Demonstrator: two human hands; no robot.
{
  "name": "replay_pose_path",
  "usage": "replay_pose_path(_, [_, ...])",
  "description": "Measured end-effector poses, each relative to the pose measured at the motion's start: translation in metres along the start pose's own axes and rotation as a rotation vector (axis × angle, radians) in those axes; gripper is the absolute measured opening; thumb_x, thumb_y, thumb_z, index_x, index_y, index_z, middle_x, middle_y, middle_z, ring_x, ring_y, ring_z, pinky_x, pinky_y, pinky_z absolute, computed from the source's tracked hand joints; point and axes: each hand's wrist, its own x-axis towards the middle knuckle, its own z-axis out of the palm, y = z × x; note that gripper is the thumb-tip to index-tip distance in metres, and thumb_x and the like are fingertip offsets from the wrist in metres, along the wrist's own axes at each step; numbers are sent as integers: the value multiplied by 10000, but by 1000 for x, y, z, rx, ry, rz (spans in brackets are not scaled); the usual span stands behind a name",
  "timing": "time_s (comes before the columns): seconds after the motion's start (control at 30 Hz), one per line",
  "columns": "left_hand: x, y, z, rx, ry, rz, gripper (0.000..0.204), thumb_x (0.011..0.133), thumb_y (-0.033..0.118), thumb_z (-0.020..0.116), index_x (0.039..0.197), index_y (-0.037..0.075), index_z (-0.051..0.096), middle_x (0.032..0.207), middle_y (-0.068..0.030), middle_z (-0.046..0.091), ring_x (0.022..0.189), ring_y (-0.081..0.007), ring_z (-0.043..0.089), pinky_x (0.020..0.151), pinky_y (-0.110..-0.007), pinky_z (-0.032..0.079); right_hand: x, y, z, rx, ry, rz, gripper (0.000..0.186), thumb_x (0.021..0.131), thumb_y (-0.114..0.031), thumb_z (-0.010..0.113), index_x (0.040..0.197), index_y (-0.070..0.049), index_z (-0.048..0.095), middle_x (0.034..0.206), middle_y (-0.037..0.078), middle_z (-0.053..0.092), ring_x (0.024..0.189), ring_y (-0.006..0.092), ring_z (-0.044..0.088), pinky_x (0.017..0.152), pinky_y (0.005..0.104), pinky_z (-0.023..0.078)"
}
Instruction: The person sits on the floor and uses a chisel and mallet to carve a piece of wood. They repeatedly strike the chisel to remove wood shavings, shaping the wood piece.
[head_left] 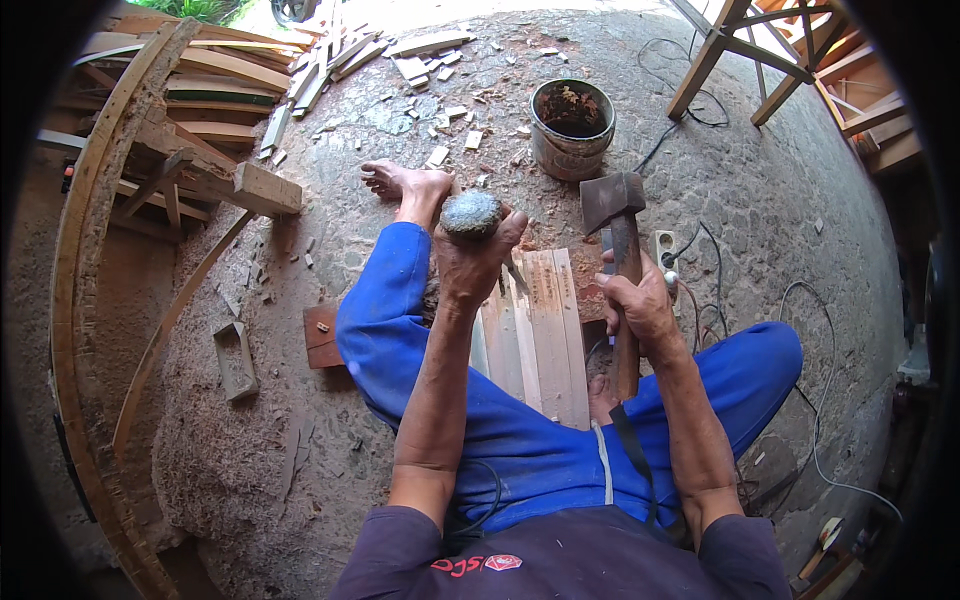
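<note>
My left hand [468,262] is closed round the thick handle of what looks like a chisel, its round, battered grey end [470,214] facing up. The blade is mostly hidden beneath the hand. To the right, my right hand [645,308] grips the wooden handle of a hammer [612,198], its blocky dark metal head held up and away from the chisel. Below both hands, pale wooden boards [548,335] lie side by side between my legs. Rows of small dark marks run across their far part.
A dirty bucket [572,130] stands ahead, near scattered wood offcuts [410,68]. A socket block [664,246] with cables lies right of the hammer. Stacked timber and a long curved beam [88,230] line the left. A small wooden box [236,362] sits on the dusty floor.
</note>
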Motion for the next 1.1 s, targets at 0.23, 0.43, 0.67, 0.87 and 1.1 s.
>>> replay_pose_path(0.23, [-1,-17,17,-79,176,190,345,856,-65,764,1140,4,580,769,-8,609,566,-93,584,476,-242,504,-6,13,-2,50,60,30,386,908,-92,683,1229,-21,481,693,19,550,440,98,519,382,281,455])
replay_pose_path(0.43, [2,-25,11,14,210,223,301,880,-31,745,1141,-10,597,753,-6,604,560,-81,576,472,-242,489,-2,17,0,45,80,43,390,906,-99,688,1227,-23,482,714,19,554,448,94,523,383,272,464])
replay_pose_path(0.67, [3,-22,13,161,182,187,127,882,31,755,923,28,636,698,22,608,607,-72,569,552,-266,462,-1,18,-1,76,26,40,426,910,-109,694,1265,-13,479,743,23,565,482,89,541,414,264,485])
replay_pose_path(0.87, [5,-10,30,241,-19,126,149,849,89,778,821,18,650,728,-21,678,658,-101,614,634,-306,508,-15,-5,10,36,-39,-40,474,922,-102,701,1309,21,459,734,15,595,514,86,565,454,255,484])
replay_pose_path(1.1, [-20,-7,44,216,36,261,176,810,135,809,778,23,677,707,-70,706,646,-200,697,634,-362,539,-53,-86,20,-615,-164,-626,514,909,-109,732,1346,-13,479,811,5,568,667,99,614,557,311,522])
